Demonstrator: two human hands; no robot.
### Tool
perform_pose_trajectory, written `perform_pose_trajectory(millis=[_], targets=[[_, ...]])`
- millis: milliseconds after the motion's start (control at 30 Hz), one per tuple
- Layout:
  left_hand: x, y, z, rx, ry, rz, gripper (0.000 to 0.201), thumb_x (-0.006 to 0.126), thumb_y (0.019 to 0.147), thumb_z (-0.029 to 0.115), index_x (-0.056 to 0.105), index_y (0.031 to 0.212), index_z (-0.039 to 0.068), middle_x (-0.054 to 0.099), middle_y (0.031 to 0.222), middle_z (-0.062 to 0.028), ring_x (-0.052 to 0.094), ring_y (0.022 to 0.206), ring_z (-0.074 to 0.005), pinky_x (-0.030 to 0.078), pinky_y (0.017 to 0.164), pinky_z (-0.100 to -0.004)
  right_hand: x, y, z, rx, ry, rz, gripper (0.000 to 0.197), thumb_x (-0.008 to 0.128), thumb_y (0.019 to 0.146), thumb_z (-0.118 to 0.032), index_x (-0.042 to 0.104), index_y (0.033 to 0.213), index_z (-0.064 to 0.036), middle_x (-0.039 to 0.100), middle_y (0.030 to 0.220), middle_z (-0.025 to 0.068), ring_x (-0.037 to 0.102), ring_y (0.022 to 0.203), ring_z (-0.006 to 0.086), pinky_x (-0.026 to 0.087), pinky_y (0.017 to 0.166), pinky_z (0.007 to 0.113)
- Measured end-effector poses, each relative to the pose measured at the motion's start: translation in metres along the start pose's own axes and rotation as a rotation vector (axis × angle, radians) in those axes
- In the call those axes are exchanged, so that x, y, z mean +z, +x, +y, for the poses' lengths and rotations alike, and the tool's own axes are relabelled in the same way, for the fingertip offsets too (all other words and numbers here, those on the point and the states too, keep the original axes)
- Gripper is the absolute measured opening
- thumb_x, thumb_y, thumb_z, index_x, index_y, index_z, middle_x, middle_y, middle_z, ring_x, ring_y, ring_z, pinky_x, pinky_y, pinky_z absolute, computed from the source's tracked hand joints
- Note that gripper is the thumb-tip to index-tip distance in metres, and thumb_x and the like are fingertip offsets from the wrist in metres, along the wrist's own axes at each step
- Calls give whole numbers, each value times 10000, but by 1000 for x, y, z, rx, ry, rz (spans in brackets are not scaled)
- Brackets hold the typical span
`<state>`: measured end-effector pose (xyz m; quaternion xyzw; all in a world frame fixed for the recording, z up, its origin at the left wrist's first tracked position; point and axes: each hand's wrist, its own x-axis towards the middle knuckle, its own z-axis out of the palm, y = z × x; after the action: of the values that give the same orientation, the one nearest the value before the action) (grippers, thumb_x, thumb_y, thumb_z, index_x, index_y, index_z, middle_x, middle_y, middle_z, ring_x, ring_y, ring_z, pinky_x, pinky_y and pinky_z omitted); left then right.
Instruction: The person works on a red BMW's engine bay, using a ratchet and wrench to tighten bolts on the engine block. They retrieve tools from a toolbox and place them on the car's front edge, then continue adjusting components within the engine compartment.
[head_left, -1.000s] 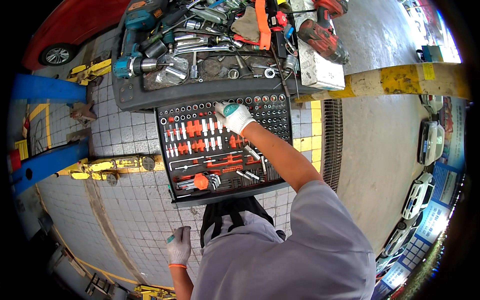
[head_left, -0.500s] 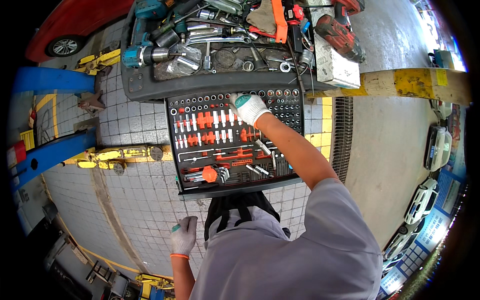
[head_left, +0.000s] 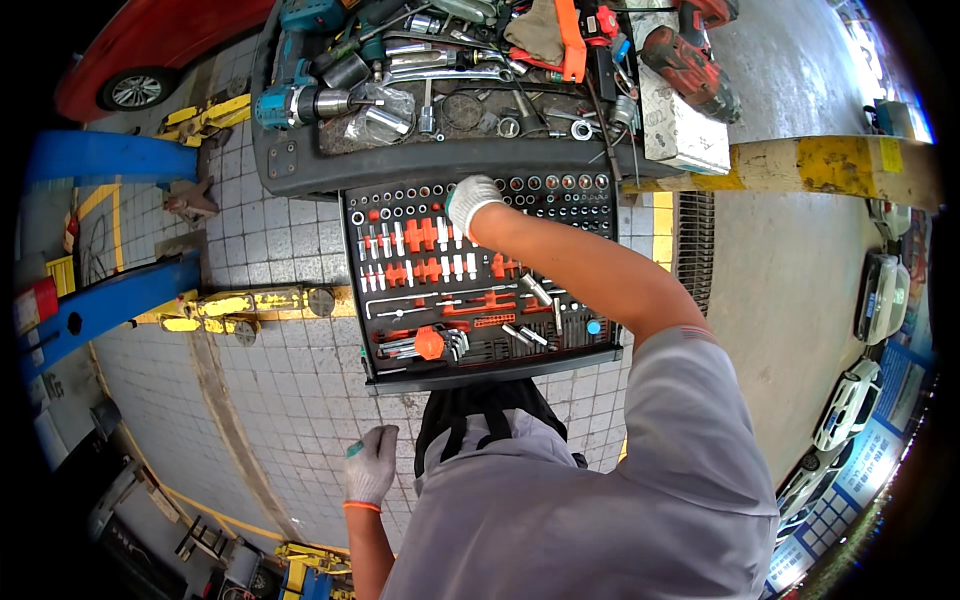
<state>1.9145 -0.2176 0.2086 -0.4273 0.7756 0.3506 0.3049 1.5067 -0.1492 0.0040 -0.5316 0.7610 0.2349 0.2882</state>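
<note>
**Right hand set over the rear socket rows, left hand well apart**

The right hand in a white knitted glove (head_left: pixel 472 206) is placed over the rear part of a black pull-out drawer with dark lining (head_left: pixel 500 374). Short, round, silver metal sockets (head_left: pixel 535 183) are set there in rows running left to right, and they can be seen on both sides of the glove. Any socket directly beneath is covered by it. Tall, slim, silver metal sockets (head_left: pixel 443 233) are laid just on the near side, their long axes pointed roughly toward the body.

The right fingers are bent downward and mostly hidden by the back of the glove; whether anything is pinched cannot be told. The left hand in a matching glove with an orange cuff (head_left: pixel 372 465) is held low beside the body, clear of the drawer, fingers loosely bent; whether anything small is enclosed cannot be told. The right hand is plainly the nearer to the sockets.

No marking can be read on the sockets. Printed writing is borne by blue-and-white wall panels (head_left: pixel 855 465), far to the right.
</note>
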Motion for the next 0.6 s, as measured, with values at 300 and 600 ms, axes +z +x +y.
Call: perform_pose_trajectory(millis=[300,600], targets=[[18,-4,-24,57,-39,12,401,588,1022,397,765,1121,51,753,998,-226,738,990,-381,560,844,-425,-8,0,-8,-35,-90,-56,235,697,878,-207,821,1066,-143,798,949,52,774,854,245,563,586,490],[15,-5,-8,39,-50,-6,392,580,1024,392,762,1123,59,751,1017,-217,721,999,-400,556,849,-434,15,-38,29,63,219,233,347,647,893,-144,654,1216,-16,751,1147,189,752,1036,353,613,824,479]])
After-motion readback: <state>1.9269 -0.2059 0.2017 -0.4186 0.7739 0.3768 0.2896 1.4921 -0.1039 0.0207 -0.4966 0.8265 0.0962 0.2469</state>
